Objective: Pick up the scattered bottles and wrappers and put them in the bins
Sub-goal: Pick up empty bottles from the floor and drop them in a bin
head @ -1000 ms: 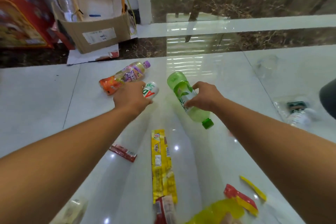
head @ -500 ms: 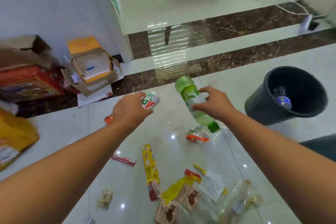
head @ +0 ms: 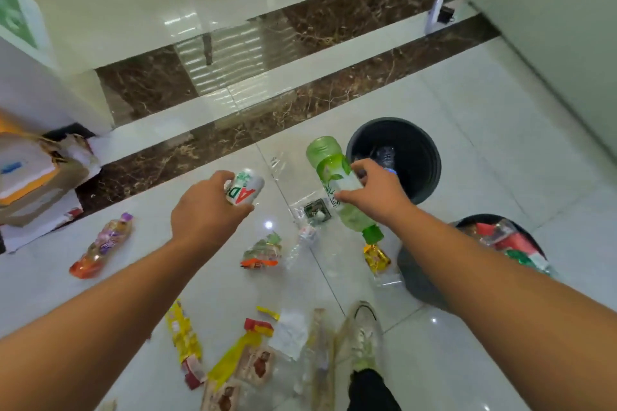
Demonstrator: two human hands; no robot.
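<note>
Two bottles in your grip, both off the floor. Your right hand (head: 374, 193) holds the green-tinted clear plastic bottle (head: 329, 173) at mid-body, thumb and fingers curled round it. Its long axis is tilted, base up and away, green cap down toward you, at the left rim of the black round bin (head: 424, 150). Your left hand (head: 207, 210) wraps the small white bottle with red AD lettering (head: 245, 190), further left of that bin, lettering upside down. Second dark bin holding red and green wrappers (head: 415, 277) sits nearer you than the black bin. Bare white tile lies right of and beyond the black bin. Orange-purple plastic bottle (head: 100, 247) lies on the floor far left of it.
</note>
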